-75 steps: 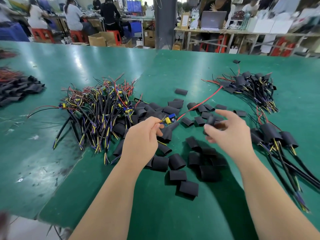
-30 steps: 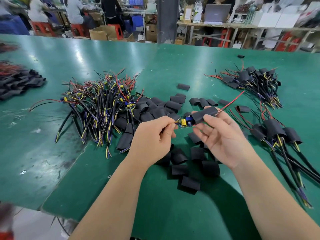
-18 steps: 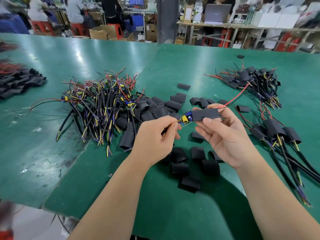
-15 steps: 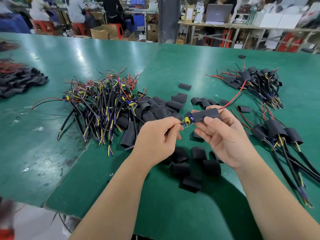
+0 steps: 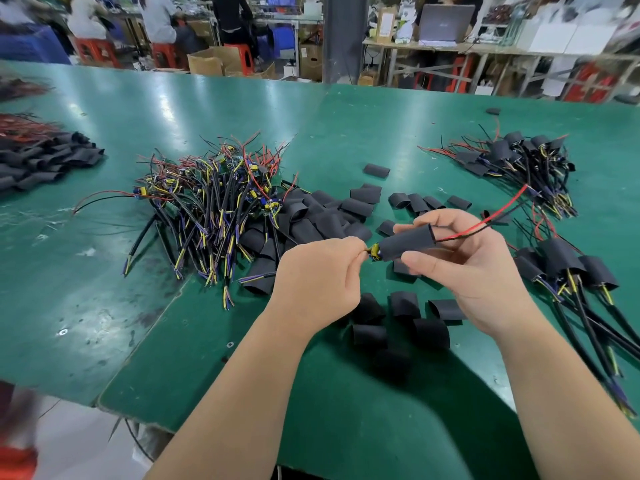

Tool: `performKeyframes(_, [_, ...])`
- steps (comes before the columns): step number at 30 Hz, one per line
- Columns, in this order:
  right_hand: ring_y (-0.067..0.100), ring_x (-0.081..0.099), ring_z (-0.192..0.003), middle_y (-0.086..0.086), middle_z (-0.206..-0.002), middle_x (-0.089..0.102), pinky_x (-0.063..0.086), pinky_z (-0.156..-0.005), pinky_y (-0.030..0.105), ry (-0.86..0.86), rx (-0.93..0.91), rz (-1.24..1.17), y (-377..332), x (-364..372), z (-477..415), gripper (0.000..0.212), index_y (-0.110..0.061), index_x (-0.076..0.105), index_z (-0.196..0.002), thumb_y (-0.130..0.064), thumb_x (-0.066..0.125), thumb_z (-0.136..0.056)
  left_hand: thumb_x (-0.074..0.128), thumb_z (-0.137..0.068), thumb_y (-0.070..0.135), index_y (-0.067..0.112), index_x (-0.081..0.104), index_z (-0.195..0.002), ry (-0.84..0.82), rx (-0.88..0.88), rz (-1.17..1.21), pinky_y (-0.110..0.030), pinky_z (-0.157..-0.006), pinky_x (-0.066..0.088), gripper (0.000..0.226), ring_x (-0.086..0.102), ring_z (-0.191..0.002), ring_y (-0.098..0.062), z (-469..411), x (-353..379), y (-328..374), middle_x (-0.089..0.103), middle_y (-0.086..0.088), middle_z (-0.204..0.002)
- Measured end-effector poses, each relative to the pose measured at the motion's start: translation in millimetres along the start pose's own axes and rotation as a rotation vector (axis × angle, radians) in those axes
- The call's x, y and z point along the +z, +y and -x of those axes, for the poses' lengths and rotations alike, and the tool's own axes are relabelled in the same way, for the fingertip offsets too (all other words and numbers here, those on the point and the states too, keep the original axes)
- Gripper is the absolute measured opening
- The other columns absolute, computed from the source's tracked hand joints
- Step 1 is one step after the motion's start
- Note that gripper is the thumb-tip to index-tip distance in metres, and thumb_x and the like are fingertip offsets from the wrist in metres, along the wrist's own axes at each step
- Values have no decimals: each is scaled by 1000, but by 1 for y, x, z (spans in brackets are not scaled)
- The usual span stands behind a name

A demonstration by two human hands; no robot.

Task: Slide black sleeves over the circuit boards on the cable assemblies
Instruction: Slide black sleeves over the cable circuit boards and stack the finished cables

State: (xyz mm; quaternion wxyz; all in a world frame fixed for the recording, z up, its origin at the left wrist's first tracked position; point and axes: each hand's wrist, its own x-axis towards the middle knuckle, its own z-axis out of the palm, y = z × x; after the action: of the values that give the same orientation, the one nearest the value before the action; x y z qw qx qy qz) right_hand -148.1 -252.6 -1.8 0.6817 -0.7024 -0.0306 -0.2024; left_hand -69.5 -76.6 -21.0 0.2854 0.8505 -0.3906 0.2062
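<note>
Pinches black sleeve (image 5: 405,244) in right hand (image 5: 467,271) above near-centre desk (image 5: 311,393), long axis left-right. Pinches circuit board (image 5: 374,253) by its exposed left end in left hand (image 5: 322,271), just left of sleeve mouth. Calls for a short leftward slide.

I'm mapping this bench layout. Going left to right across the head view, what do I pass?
Stack of black sleeves → tangle of bare cables → left hand → circuit board end → held sleeve → nearer bundle of sleeved cables.
</note>
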Motion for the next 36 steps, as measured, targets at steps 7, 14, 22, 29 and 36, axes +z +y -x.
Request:
performKeyframes(7, [24,73,-72,7,-83,75,56,-64,26,97,57,17,7,5,0,35,-14,60,-97,-1,78,-71,54,-93,29,12,72,-97,139,-55,358,-37,-64,53,26,67,-73,-15,-3,1,0,72,5,-79])
performKeyframes(14, [28,72,-76,11,-87,75,56,-66,27,76,44,-54,5,8,0,45,-19,63,-96,-24,83,-56,59,-92,28,15,74,-88,156,-88,469,-35,-58,53,20,66,-64,-10,-3,5,-4,72,9,-73])
performKeyframes(22, [14,67,-56,7,-65,61,49,-54,21,175,110,-327,4,13,-1,40,-10,52,-83,-23,77,-54,48,-96,25,14,58,-76,52,-50,462,-40,-55,43,24,49,-59,-16,-3,1,4,56,1,-64])
performKeyframes(29, [8,61,-53,13,-95,74,51,-58,18,89,175,-430,5,9,-2,11,-16,53,-86,-15,60,-78,42,-98,28,17,49,-77,-10,0,366,-39,-53,39,25,40,-56,-19,-2,-3,8,44,1,-59])
performKeyframes(36, [12,59,-62,15,-97,73,53,-64,21,43,186,-440,9,9,-2,9,-16,59,-90,-15,58,-81,41,-99,28,12,49,-77,-18,68,249,-31,-52,31,29,35,-57,-16,-2,-4,6,37,4,-59])
